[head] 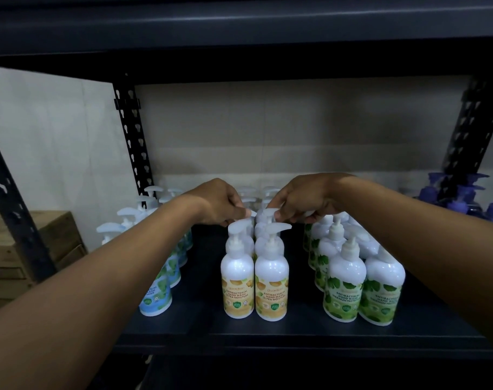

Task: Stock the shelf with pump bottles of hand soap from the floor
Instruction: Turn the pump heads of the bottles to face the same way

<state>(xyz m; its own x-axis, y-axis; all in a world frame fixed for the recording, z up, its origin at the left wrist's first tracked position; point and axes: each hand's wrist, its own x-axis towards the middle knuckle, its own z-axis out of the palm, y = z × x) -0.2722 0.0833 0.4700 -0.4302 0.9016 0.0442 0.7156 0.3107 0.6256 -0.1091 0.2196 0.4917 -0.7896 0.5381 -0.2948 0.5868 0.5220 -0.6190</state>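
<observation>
White pump bottles stand in rows on the dark shelf (200, 319). Two rows of yellow-label bottles (270, 280) fill the middle, blue-label bottles (155, 294) stand to the left and green-label bottles (343, 280) to the right. Both my arms reach over the yellow rows. My left hand (217, 202) pinches the white pump head of a yellow-label bottle behind the front left one. My right hand (301, 201) pinches the pump head of a bottle in the right yellow row. Those two bottles' bodies are hidden behind the front ones.
Purple pump bottles (461, 198) stand at the far right of the shelf. Black perforated uprights (131, 136) frame the bay and an upper shelf board (239, 32) hangs overhead. A wooden crate (23, 249) sits outside the rack on the left.
</observation>
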